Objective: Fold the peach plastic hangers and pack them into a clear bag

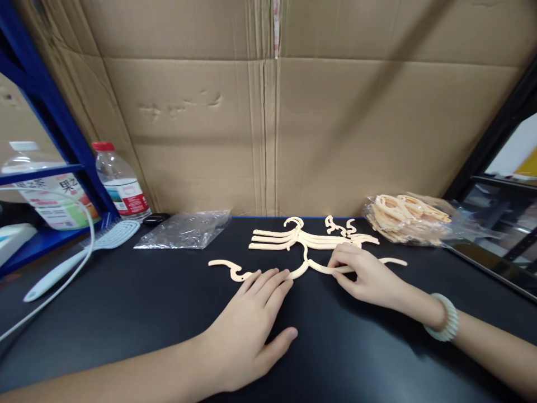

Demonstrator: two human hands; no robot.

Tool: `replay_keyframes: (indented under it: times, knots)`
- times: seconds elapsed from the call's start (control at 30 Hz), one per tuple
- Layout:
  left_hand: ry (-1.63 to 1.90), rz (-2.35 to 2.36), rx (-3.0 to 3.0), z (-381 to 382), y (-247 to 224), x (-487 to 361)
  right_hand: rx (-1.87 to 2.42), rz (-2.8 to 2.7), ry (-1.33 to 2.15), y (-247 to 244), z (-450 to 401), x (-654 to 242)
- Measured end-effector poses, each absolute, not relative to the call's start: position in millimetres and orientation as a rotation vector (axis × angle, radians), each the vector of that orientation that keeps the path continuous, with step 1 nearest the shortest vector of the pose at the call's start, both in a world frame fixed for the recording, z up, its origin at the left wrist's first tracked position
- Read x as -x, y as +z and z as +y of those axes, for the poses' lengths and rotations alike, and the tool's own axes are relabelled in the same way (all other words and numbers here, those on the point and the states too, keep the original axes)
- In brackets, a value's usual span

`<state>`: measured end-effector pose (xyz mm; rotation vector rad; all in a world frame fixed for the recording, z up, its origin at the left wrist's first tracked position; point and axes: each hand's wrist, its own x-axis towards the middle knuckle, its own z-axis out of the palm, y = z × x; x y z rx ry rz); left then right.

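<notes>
A cream plastic hanger [299, 271] lies on the black table, its hook toward the back and its arms spread to both sides. My left hand [255, 324] rests palm down with fingers stretched out, the fingertips on the hanger's left arm. My right hand [364, 274] pinches the hanger's right arm between thumb and fingers. Parts of both arms are hidden under my hands. Just behind lie several more cream hangers [272, 239], side by side, with small curved cream pieces [331, 225] past them.
A plastic bag of cream parts [403, 215] sits at the back right. At the left are a flat clear bag [184, 230], a hairbrush [113, 235], a white cable [90, 246] and a red-capped bottle [123, 187]. Cardboard [188, 112] stands behind the table.
</notes>
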<state>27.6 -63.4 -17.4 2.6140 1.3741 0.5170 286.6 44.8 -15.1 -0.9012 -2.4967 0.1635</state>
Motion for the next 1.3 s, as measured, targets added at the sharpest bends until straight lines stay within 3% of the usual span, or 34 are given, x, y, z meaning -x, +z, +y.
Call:
replay_keyframes:
  times: [0.33,0.87,1.3]
  knots:
    - [0.301,1.391,-2.656,-65,-7,-32,0.875,-2.556,0.022,-12,39,-286]
    - [0.273,1.421,-2.625,-52,-12,-28,1.029,-2.786,-0.069,-21,61,-282]
    - [0.365,1.404,-2.664,-50,-16,-28,0.957,-2.546,-0.138,-23,71,-286]
